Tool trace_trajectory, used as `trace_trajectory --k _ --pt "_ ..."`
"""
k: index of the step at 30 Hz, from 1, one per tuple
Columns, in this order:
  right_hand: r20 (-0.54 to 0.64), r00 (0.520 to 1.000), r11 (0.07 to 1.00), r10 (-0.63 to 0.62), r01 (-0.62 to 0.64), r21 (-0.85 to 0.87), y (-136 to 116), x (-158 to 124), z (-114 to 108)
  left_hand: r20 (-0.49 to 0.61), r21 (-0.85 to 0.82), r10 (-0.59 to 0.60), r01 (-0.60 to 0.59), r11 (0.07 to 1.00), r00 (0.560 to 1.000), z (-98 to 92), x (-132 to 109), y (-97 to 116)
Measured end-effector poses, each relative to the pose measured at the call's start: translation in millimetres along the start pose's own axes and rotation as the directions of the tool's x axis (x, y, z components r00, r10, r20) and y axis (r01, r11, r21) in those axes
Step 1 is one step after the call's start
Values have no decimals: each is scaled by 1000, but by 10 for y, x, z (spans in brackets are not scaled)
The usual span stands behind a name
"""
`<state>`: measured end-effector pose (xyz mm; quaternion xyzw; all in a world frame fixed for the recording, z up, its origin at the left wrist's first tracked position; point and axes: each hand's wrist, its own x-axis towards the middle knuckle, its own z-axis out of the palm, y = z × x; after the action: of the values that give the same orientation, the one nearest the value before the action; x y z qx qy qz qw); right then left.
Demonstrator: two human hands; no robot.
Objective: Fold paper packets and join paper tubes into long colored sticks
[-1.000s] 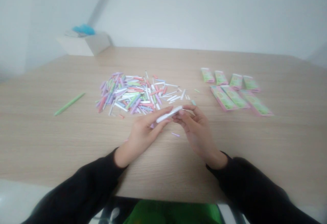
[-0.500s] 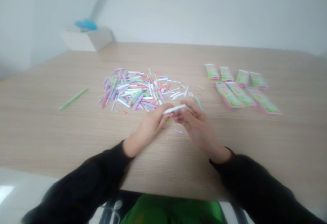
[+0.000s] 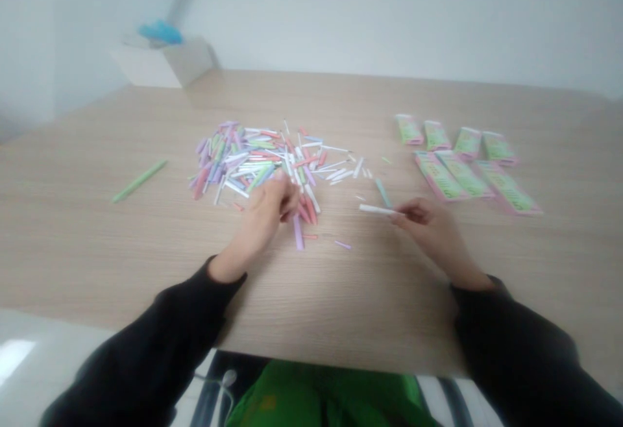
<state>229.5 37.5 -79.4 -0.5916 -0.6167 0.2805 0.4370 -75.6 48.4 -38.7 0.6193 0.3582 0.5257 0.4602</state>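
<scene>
The white stick (image 3: 374, 209) is slim, straight and pale, its finer surface detail blurred. I find it at the near right of the heap (image 3: 243, 161), its one end pinched narrowly between thumb and fingers of the right hand (image 3: 433, 229), the remainder projecting toward the left hand (image 3: 267, 213). A teal stick (image 3: 381, 191) lies just beyond it. The left hand, fingers curled, is at the heap's near edge; whether it grips anything I cannot tell. The heap mixes white, purple, green, red and blue pieces.

White box (image 3: 148, 67) with blue item (image 3: 163, 32), far left
</scene>
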Motion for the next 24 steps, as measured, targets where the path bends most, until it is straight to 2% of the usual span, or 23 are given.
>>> trace_trajectory --k 3,7,11,15,17,20,24 --pt "32 998 963 -45 52 -263 124 -130 43 59 -166 -119 127 978 991 -25 22 96" --pt "45 990 889 -131 138 -436 203 -207 148 71 -221 -152 164 961 986 -93 -33 237" --pt "64 983 873 -172 182 -453 267 -186 154 -45 -262 -250 230 937 967 -164 -205 275" --pt "58 976 866 -210 213 -453 265 -147 113 -55 -328 -348 312 892 936 -187 -440 170" --pt "20 958 846 -286 263 -465 207 -107 110 -60 -347 -370 328 878 927 -199 -543 88" --pt "-23 922 810 -386 328 -486 64 7 130 -128 -367 -361 295 882 924 -261 -658 -25" --pt "43 907 787 -420 387 -481 -118 250 125 -291 -380 -404 283 881 867 -387 -767 -87"
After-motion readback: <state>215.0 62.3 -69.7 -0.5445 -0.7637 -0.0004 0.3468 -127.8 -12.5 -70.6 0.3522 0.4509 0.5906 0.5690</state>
